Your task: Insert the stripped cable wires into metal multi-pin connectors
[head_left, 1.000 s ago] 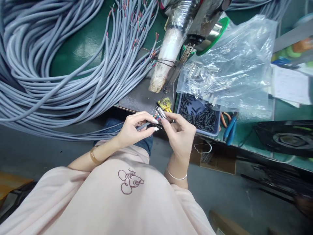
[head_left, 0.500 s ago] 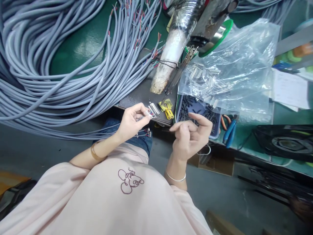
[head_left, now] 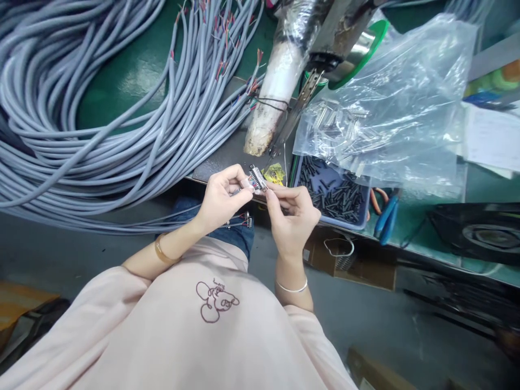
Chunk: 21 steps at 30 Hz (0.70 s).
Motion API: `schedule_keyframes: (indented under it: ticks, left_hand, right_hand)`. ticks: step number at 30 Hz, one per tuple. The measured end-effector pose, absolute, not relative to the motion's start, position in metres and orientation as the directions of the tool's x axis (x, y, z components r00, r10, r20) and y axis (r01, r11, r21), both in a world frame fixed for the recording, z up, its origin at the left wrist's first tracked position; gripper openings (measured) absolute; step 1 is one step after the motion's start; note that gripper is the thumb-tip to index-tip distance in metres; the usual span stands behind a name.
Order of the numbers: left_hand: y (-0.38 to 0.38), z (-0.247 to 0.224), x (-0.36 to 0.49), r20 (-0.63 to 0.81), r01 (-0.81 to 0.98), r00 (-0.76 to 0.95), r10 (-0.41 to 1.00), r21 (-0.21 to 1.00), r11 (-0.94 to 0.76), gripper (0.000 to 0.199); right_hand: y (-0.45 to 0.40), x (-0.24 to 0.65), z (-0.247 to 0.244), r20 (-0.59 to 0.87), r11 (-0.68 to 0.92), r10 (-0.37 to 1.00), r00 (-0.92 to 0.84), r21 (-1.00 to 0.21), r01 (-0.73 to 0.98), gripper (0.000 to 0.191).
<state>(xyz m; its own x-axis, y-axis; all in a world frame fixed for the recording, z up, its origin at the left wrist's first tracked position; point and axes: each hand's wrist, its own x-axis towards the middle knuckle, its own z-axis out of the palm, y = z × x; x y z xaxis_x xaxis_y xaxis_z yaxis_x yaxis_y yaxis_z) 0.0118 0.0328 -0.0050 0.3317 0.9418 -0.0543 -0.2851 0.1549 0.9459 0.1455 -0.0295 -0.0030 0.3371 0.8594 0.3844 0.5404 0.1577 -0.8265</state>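
My left hand (head_left: 223, 197) is closed in a pinch on the wired end of a grey cable, where thin coloured wires meet a metal multi-pin connector (head_left: 257, 177). From the other side, my right hand (head_left: 293, 219) has its thumb and forefinger pinched on the connector's right end. Both hands are close together just in front of the bench edge. Behind the connector lies a yellow piece (head_left: 275, 174), partly hidden. More wired connectors (head_left: 247, 219) hang by my leg, below the left hand.
Bundled grey cables (head_left: 134, 141) fill the left bench. A soldering iron stand, or similar wrapped post (head_left: 270, 103), leans over the middle. At right are a bin (head_left: 296, 172) of black tubes, a plastic bag (head_left: 390, 119) of metal parts, pliers (head_left: 385, 216) and a fan (head_left: 483, 233).
My right hand has moved left from in front of the black-tube bin to the connector, and its fingers have closed there. My left hand has stayed nearly in place.
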Motion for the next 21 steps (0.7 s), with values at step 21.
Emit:
schedule_keyframes:
  ticks: [21]
  left_hand:
    - [0.049,0.007,0.020,-0.066,-0.281,0.318,0.946,0.946,0.160,0.022]
  right_hand:
    - [-0.012,0.157,0.014,0.338,0.167,0.902,0.268,-0.846,0.506,0.012]
